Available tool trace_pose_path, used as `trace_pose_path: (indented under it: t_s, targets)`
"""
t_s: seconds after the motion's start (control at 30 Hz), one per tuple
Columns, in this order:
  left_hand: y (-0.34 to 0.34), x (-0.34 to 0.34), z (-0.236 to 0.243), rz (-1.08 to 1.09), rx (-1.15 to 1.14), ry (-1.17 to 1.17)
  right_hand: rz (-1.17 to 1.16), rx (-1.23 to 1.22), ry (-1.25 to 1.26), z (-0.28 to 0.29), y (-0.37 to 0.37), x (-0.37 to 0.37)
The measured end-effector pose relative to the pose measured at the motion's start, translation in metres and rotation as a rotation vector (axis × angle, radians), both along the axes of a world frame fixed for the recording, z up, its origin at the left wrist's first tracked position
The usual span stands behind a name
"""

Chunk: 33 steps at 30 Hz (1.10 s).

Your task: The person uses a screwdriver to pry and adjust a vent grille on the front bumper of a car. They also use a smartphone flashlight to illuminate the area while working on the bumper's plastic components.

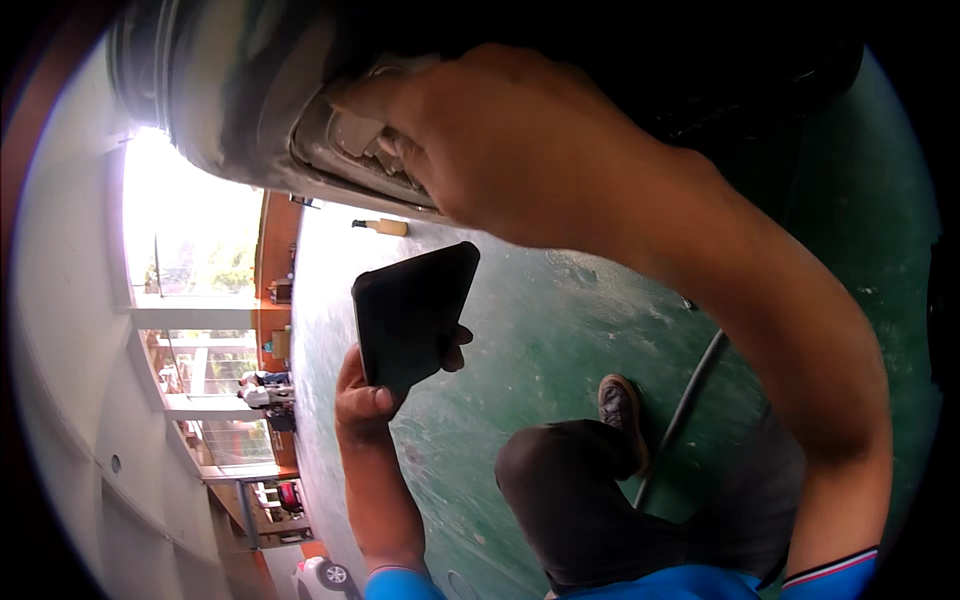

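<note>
My hands are apart: the left hand [365,400] is wrapped around one end of a flat, black phone [415,310] with rounded corners, in the air above the smooth green floor [450,480]; the right hand [480,135] has its fingers at the recess [350,140] of a glossy, curved vehicle body [230,110], and I cannot tell if they grip something. Between phone and body edge stays a gap. A yellowish bottle [385,228] is near this edge; a grey hose [688,400] passes beside my shoe [620,405]
</note>
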<state>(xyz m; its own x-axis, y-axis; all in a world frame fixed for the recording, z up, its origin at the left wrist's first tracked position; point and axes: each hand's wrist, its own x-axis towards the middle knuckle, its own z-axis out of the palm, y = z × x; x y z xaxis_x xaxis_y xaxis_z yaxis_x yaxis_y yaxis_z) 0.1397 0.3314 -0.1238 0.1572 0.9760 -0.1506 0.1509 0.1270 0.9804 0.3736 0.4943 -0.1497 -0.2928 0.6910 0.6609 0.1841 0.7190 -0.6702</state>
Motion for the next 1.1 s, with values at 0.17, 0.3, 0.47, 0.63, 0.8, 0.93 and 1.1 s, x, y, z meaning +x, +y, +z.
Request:
trace_pose_path:
  t_s: [0.17,0.3,0.47,0.63,0.8,0.93,1.1]
  targets:
    - [0.033,0.003,0.015,0.038,-0.005,0.170,0.072,0.034,0.027,-0.006,0.005,0.004]
    - [0.034,-0.030,0.019,-0.056,0.050,0.085,0.037,0.081,0.045,-0.007,0.007,0.003]
    - [0.032,-0.053,0.017,0.029,0.094,0.186,0.074,0.130,0.107,-0.012,0.013,-0.004]
    - [0.054,-0.036,0.021,-0.264,0.155,0.055,0.051,0.129,0.026,-0.002,0.013,-0.001]
    - [0.042,-0.045,0.000,-0.257,0.240,-0.092,0.155,0.052,-0.002,0.001,0.012,0.003]
    - [0.043,-0.041,-0.016,-0.246,0.298,-0.181,0.190,0.002,0.016,0.002,0.012,0.008]
    - [0.047,-0.034,-0.017,-0.261,0.314,-0.194,0.199,-0.030,0.031,0.001,0.012,0.011]
